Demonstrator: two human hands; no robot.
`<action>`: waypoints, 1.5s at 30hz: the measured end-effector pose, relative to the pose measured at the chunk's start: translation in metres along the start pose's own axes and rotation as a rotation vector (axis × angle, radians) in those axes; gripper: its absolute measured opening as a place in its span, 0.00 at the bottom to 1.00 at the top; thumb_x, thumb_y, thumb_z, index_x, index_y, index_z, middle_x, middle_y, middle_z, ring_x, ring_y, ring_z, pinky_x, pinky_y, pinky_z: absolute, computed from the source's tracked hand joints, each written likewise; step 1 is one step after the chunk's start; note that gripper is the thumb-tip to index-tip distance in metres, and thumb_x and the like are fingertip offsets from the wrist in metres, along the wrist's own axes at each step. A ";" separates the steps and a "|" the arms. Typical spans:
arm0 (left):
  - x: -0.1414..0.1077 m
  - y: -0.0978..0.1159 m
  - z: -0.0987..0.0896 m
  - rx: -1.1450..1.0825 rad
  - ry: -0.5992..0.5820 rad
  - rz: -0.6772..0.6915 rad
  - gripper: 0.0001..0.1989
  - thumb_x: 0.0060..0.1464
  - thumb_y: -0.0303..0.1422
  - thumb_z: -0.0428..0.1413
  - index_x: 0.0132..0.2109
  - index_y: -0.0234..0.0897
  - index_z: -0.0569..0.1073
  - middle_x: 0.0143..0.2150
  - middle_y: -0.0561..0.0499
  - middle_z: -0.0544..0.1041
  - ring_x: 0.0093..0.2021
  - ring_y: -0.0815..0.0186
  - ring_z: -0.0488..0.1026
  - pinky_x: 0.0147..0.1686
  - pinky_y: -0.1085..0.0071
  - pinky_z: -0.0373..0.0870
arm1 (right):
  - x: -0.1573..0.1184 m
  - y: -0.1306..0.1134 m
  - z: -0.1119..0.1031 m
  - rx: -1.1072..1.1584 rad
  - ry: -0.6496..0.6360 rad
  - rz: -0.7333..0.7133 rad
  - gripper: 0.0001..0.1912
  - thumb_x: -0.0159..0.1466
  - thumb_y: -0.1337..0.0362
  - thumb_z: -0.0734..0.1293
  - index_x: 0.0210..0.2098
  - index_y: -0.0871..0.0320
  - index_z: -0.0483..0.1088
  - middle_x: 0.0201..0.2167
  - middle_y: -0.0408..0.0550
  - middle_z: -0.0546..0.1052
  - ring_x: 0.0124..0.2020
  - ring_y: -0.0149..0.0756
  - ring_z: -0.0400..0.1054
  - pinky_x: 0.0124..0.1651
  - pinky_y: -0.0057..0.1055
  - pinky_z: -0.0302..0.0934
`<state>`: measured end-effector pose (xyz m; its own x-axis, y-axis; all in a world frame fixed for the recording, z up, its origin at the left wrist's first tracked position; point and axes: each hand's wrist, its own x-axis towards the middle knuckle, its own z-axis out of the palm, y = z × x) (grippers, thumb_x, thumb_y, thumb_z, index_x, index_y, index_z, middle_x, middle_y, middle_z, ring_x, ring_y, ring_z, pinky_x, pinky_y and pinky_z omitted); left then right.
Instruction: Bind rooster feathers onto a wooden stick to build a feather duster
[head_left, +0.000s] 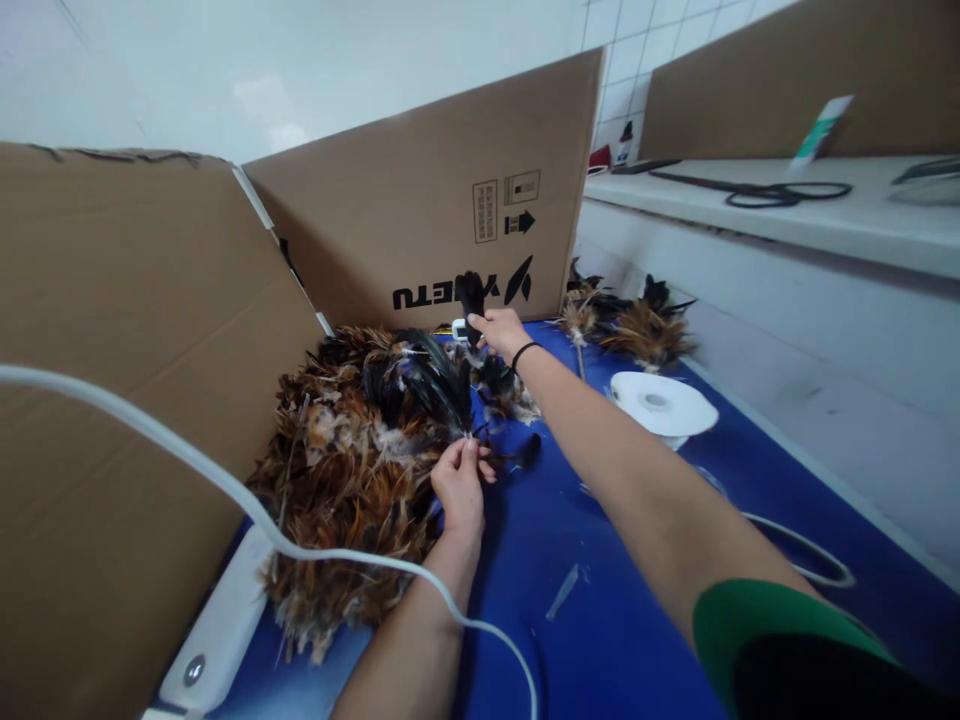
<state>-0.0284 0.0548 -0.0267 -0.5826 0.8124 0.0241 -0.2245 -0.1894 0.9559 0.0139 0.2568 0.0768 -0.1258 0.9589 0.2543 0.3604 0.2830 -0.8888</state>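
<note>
My left hand pinches the pale quill ends of a bunch of long, glossy black feathers, which fan out away from me. Farther forward, my right hand, with a dark band on its wrist, has its fingers closed on a black feather that stands up in front of the cardboard. Whether that is one feather or several stuck together, I cannot tell. Beside my left hand lies a large heap of brown feathers. A small dark feather lies to the right of it.
Cardboard panels stand behind and left of the blue tabletop. A white spool and more feathers are on the right. A white cable crosses in front, near a white device. Scissors lie on the ledge.
</note>
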 end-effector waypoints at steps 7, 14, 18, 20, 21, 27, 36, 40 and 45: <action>0.000 -0.002 -0.001 -0.022 -0.009 0.019 0.16 0.47 0.40 0.58 0.34 0.29 0.72 0.25 0.51 0.74 0.16 0.76 0.63 0.19 0.76 0.61 | -0.011 -0.019 -0.021 0.068 0.044 -0.044 0.07 0.56 0.63 0.65 0.27 0.63 0.67 0.19 0.41 0.68 0.20 0.25 0.65 0.25 0.22 0.59; 0.000 0.000 -0.001 -0.092 0.002 0.016 0.18 0.44 0.42 0.59 0.35 0.29 0.72 0.27 0.50 0.74 0.16 0.77 0.63 0.18 0.77 0.60 | -0.034 -0.005 -0.037 0.068 0.130 -0.180 0.10 0.51 0.61 0.66 0.28 0.63 0.69 0.24 0.43 0.70 0.28 0.30 0.64 0.33 0.28 0.61; 0.001 0.001 -0.002 -0.130 -0.003 0.032 0.17 0.43 0.42 0.60 0.34 0.30 0.72 0.27 0.50 0.75 0.16 0.77 0.63 0.18 0.77 0.61 | -0.058 0.010 -0.044 0.033 0.067 -0.176 0.11 0.52 0.59 0.65 0.28 0.62 0.70 0.23 0.42 0.70 0.28 0.29 0.63 0.32 0.27 0.60; 0.001 0.002 -0.002 -0.149 -0.028 0.026 0.17 0.43 0.41 0.60 0.34 0.30 0.73 0.28 0.49 0.75 0.17 0.77 0.64 0.19 0.77 0.62 | -0.070 0.018 -0.046 0.027 0.022 -0.178 0.10 0.52 0.60 0.65 0.29 0.61 0.70 0.22 0.41 0.69 0.26 0.28 0.62 0.31 0.26 0.60; 0.001 0.002 -0.002 -0.156 -0.047 0.019 0.17 0.43 0.41 0.61 0.34 0.30 0.73 0.28 0.49 0.75 0.17 0.77 0.64 0.19 0.77 0.62 | -0.075 0.022 -0.047 0.031 0.001 -0.178 0.10 0.52 0.60 0.66 0.29 0.61 0.69 0.21 0.40 0.68 0.25 0.28 0.62 0.29 0.26 0.60; -0.003 0.005 0.000 -0.153 -0.150 -0.047 0.17 0.43 0.39 0.61 0.36 0.29 0.74 0.21 0.53 0.72 0.19 0.75 0.66 0.21 0.76 0.65 | -0.102 0.033 -0.044 0.165 -0.083 -0.037 0.08 0.50 0.64 0.67 0.29 0.61 0.67 0.19 0.36 0.64 0.17 0.24 0.58 0.20 0.23 0.57; -0.004 0.006 0.001 -0.068 -0.278 -0.087 0.17 0.41 0.41 0.62 0.33 0.30 0.74 0.19 0.54 0.70 0.16 0.74 0.66 0.19 0.76 0.63 | -0.120 0.041 -0.024 0.183 -0.134 0.049 0.07 0.53 0.62 0.66 0.27 0.60 0.66 0.20 0.38 0.67 0.18 0.26 0.62 0.18 0.24 0.60; -0.003 0.003 0.001 -0.031 -0.245 -0.068 0.17 0.42 0.41 0.61 0.33 0.29 0.74 0.15 0.55 0.68 0.14 0.75 0.63 0.17 0.76 0.60 | -0.120 0.043 -0.019 0.189 -0.175 0.064 0.07 0.57 0.61 0.63 0.27 0.59 0.66 0.20 0.40 0.68 0.18 0.27 0.64 0.19 0.24 0.61; -0.001 -0.001 0.000 -0.019 -0.179 -0.045 0.16 0.42 0.40 0.61 0.33 0.29 0.74 0.15 0.55 0.68 0.14 0.75 0.62 0.17 0.78 0.58 | -0.120 0.040 -0.027 0.202 -0.119 0.055 0.11 0.57 0.60 0.63 0.21 0.59 0.62 0.16 0.38 0.62 0.15 0.28 0.63 0.17 0.24 0.60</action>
<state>-0.0278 0.0543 -0.0276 -0.4233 0.9053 0.0352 -0.2629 -0.1599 0.9515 0.0679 0.1532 0.0212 -0.2232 0.9603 0.1673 0.1794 0.2091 -0.9613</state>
